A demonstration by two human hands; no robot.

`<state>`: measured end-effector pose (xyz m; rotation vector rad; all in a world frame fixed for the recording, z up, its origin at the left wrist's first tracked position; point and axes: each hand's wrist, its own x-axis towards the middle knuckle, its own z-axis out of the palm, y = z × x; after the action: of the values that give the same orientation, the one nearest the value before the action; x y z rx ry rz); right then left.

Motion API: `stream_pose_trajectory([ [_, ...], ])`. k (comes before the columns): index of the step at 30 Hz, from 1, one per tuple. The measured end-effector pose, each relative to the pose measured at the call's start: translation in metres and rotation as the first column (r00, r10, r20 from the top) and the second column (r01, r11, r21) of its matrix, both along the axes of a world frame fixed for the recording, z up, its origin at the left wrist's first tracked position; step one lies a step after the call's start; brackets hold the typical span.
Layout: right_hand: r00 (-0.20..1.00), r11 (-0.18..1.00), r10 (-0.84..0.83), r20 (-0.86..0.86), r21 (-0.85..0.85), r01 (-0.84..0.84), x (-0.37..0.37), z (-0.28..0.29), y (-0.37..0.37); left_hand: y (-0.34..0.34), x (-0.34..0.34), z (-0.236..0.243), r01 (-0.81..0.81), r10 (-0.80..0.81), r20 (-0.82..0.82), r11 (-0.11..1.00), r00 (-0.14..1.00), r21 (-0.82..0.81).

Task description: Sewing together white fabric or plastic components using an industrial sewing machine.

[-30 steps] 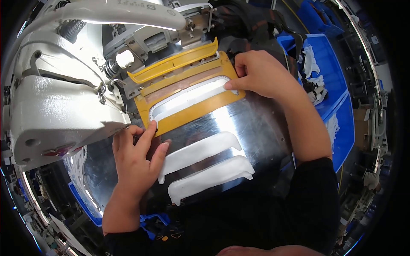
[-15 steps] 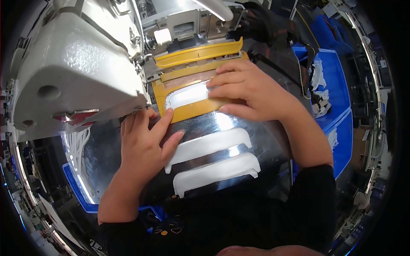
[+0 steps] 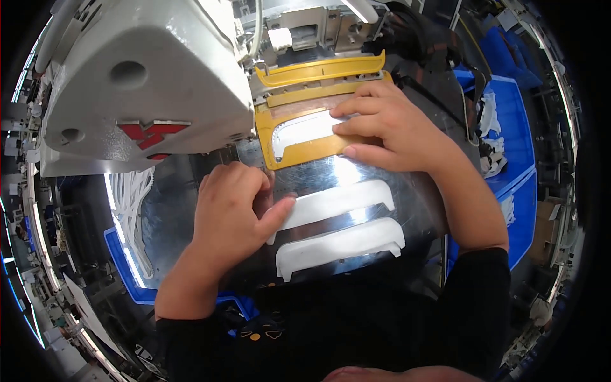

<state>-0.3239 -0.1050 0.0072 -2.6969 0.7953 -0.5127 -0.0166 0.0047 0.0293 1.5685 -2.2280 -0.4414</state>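
Note:
My right hand [image 3: 394, 130] rests with spread fingers on the right part of a yellow template frame [image 3: 312, 153], its fingertips over the white piece [image 3: 302, 129] in the frame's long opening. My left hand [image 3: 232, 207] is just off the frame's near left corner, fingers curled and their tips partly hidden. Its thumb reaches over the left end of a white curved strip [image 3: 347, 200] lying on the shiny metal table. Nearer to me lies a second white strip [image 3: 340, 245] with bent-down ends.
A large white sewing machine head [image 3: 159, 83] overhangs the left side. Behind the frame stands a raised yellow bar [image 3: 321, 70]. Blue bins [image 3: 519, 127] with white and dark scraps are at the right. White strips [image 3: 130, 210] hang at the left by another blue bin [image 3: 130, 280].
My left hand has drawn back from the frame's corner, and its fingers have curled. My right hand stays on the frame. The whole view has shifted slightly.

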Motion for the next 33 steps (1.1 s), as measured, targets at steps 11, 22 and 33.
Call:
stream_pose_trajectory([
  [11,0.988,0.997,0.071,0.139,-0.007,-0.071,-0.004,0.010,0.008,-0.001,0.000,-0.012,0.201,-0.185,-0.164,0.975,0.969,0.093],
  [22,0.935,0.877,0.210,0.286,0.368,-0.310,0.024,0.016,0.042,0.007,-0.009,-0.009,0.220,-0.254,-0.283,0.964,0.925,-0.148],
  [33,0.963,0.755,0.203,0.177,0.598,-0.269,-0.013,0.023,0.019,0.015,0.006,-0.005,0.164,0.230,-0.799,0.912,0.556,0.376],
])
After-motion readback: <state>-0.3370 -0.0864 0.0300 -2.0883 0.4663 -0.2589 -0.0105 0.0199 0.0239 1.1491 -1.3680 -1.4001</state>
